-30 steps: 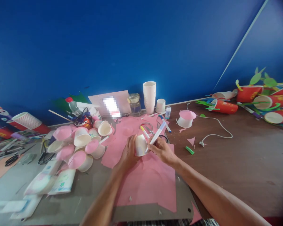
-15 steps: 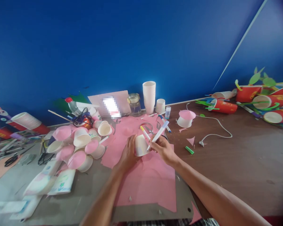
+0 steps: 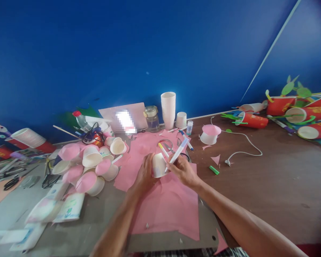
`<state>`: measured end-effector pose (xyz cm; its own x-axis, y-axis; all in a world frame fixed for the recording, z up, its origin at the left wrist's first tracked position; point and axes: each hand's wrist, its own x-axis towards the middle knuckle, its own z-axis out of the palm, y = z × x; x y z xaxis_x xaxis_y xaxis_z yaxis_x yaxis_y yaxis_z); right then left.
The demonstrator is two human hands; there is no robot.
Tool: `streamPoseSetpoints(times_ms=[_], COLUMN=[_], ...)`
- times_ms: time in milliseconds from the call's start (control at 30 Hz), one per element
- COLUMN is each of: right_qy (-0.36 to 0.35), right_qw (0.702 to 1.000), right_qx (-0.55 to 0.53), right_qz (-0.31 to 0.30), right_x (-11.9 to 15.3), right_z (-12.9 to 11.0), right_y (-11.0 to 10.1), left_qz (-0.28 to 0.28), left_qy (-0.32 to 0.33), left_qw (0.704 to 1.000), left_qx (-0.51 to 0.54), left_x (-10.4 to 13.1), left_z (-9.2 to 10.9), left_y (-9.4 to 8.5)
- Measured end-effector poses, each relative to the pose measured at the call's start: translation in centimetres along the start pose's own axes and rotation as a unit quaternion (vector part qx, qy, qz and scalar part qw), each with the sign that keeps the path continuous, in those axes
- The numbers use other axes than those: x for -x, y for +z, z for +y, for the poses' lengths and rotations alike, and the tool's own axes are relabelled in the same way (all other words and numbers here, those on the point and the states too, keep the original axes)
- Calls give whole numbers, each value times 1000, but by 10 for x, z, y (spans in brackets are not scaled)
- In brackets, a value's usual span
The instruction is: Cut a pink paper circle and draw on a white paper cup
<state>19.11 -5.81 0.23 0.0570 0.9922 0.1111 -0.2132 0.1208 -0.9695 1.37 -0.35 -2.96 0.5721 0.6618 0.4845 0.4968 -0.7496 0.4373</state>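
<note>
My left hand (image 3: 147, 170) is closed round the left side of a white paper cup (image 3: 158, 166), which is held upside down above the pink paper (image 3: 166, 207). In my right hand (image 3: 185, 170) is a white marker (image 3: 178, 152) with a pale violet end, gripped like a pen. Its lower tip meets or nearly meets the cup's right side near the rim; I cannot tell exactly. A second marker with a yellow end (image 3: 161, 146) shows just behind the cup. Scissors (image 3: 170, 147) lie partly hidden behind my right hand.
Left of the paper are several cups with pink paper tops (image 3: 86, 181). A tall cup stack (image 3: 168, 110) and a glass jar (image 3: 151, 119) stand by the wall. To the right are a pink-topped cup (image 3: 209, 137), a green cap (image 3: 214, 170), a white cable (image 3: 246, 135) and red cups (image 3: 253, 120).
The marker has tilted a little and its tip has shifted slightly left along the cup. Both hands keep their grips, and the whole view has shifted slightly.
</note>
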Motion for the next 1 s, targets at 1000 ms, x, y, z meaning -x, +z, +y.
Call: streamPoseSetpoints(times_ms=[1000], right_qy=[20], right_qw=[1000], right_qx=[-15], right_qz=[-2], right_x=[0], right_z=[2], right_y=[-1], left_qz=[5], left_qy=[-14], left_qw=[1000], left_qx=[-3], left_x=[0], left_z=[3], left_y=[-2])
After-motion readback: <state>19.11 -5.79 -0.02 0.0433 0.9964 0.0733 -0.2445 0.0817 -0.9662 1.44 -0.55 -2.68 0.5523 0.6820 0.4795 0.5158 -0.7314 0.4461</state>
